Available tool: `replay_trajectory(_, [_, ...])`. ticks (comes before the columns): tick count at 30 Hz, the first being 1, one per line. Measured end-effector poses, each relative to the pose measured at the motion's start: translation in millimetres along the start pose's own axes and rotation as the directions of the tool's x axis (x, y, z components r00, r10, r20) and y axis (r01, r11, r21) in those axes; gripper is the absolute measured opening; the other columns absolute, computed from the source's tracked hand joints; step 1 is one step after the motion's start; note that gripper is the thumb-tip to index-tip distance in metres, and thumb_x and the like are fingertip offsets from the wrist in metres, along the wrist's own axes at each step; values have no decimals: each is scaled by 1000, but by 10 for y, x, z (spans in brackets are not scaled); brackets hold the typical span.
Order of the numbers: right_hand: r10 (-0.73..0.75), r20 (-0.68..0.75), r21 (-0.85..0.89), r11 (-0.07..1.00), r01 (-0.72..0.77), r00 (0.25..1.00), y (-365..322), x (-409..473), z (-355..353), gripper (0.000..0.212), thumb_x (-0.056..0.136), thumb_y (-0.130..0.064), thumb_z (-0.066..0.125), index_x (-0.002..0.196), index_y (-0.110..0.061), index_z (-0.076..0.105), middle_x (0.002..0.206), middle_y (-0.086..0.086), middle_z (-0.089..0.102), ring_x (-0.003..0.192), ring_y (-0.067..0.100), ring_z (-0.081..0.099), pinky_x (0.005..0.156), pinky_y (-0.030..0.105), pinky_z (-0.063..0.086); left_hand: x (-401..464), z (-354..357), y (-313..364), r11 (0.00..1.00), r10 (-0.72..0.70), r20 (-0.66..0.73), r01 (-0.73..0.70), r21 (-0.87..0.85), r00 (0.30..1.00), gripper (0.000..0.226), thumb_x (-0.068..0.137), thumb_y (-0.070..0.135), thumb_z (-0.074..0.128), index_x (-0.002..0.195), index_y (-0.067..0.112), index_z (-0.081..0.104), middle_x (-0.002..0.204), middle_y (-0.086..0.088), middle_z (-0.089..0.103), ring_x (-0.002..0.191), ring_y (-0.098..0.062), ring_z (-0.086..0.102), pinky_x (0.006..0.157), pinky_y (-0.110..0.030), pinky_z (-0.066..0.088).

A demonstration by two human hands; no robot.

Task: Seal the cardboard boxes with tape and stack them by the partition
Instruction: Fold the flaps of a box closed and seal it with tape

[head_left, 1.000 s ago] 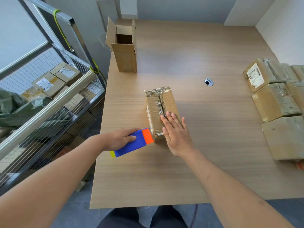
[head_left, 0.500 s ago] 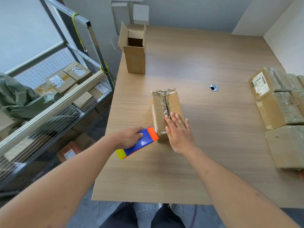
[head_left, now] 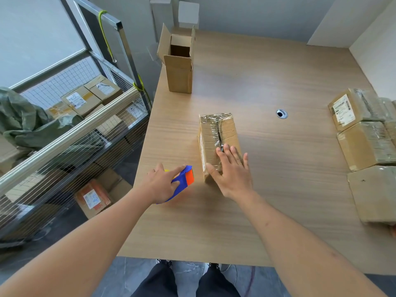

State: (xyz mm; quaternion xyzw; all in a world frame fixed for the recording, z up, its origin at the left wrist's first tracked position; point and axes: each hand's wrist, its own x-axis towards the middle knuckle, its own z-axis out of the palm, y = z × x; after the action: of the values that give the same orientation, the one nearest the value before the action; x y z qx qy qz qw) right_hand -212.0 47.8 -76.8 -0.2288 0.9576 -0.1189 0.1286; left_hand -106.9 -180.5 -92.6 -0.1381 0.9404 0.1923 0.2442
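Note:
A small cardboard box (head_left: 217, 136) lies on the wooden table (head_left: 267, 200), its top seam covered with clear tape. My right hand (head_left: 232, 174) presses flat on the box's near end, fingers straight. My left hand (head_left: 164, 185) grips a blue and orange tape dispenser (head_left: 184, 180) just left of the box's near corner, apart from it. Several taped boxes (head_left: 364, 144) lie grouped at the right edge by the white partition (head_left: 377, 46).
An open upright cardboard box (head_left: 179, 65) stands at the table's far left. A cable hole (head_left: 281, 113) sits in the tabletop. A wire cage cart (head_left: 70, 133) with several parcels stands left of the table.
My left hand has drawn the tape dispenser away from the box's near end, leaving a gap. My right hand stays pressed on the box. The view has shifted slightly.

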Motion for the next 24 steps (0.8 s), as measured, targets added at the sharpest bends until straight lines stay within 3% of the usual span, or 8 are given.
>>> replay_trajectory(3, [22, -55, -58, 998, -25, 998, -60, -6, 81, 91, 88, -82, 23, 161, -28, 16, 171, -4, 5, 157, 15, -4, 124, 51, -14, -7, 118, -53, 998, -2, -65, 6, 63, 998, 64, 101, 49, 46, 153, 62, 11, 113, -7, 41, 98, -31, 49, 95, -44, 48])
replay_trajectory(9, [36, -268, -161, 984, -82, 963, -156, 8, 309, 83, 86, -66, 45, 153, -18, 38, 165, 7, 30, 155, 28, 20, 123, 62, 3, -39, 331, -107, 985, 88, -166, -61, 160, 982, 72, 95, 54, 59, 154, 58, 18, 116, -3, 41, 100, -25, 48, 89, -35, 45])
replay_trajectory(13, [32, -397, -148, 984, -99, 917, -151, 62, 468, 78, 78, -59, 60, 145, -18, 49, 159, 7, 41, 151, 28, 30, 122, 62, 10, -27, 439, -172, 980, 142, -217, -106, 169, 966, 73, 93, 56, 61, 154, 58, 20, 109, 0, 36, 98, -24, 46, 88, -36, 43])
replay_trajectory(17, [45, -445, -105, 989, -102, 894, -159, 62, 474, 78, 78, -60, 62, 144, -21, 52, 159, 3, 42, 151, 25, 31, 123, 59, 10, -29, 389, -176, 980, 145, -237, -106, 168, 961, 64, 96, 62, 47, 154, 56, 21, 108, -2, 39, 97, -26, 49, 89, -40, 41])
replay_trajectory(21, [76, -385, -99, 987, -123, 920, -194, -37, 399, 93, 76, -78, 52, 151, -23, 42, 164, 0, 33, 154, 21, 22, 124, 55, 6, 1, 254, -79, 986, 107, -248, -70, 151, 963, 57, 99, 53, 45, 154, 49, 29, 116, -5, 41, 96, -28, 56, 87, -39, 39])
replay_trajectory(24, [121, -400, -30, 989, -144, 908, -228, -106, 375, 80, 84, -73, 43, 147, -25, 49, 163, -1, 36, 153, 19, 24, 123, 55, 13, 56, 123, -6, 992, 110, -260, -90, 88, 959, 56, 99, 40, 51, 153, 41, 36, 122, -7, 41, 97, -29, 57, 87, -39, 42])
